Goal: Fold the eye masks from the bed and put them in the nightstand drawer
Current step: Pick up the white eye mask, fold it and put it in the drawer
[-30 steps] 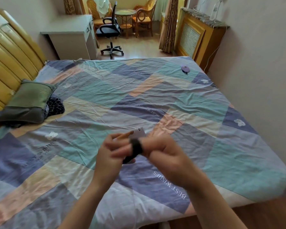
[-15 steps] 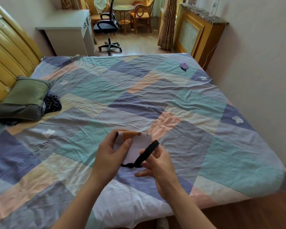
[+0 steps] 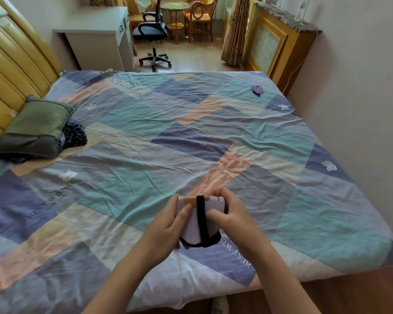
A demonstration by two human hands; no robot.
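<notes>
"BEST WISHES" on bedsheet, thrice

A folded white eye mask (black strap across it) held above the bed; 1 purple mask lies far off.

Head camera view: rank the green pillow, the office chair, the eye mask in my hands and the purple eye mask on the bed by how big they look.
1. Green pillow
2. Office chair
3. Eye mask in both hands; nearness inflates it
4. Purple eye mask, far off
</notes>
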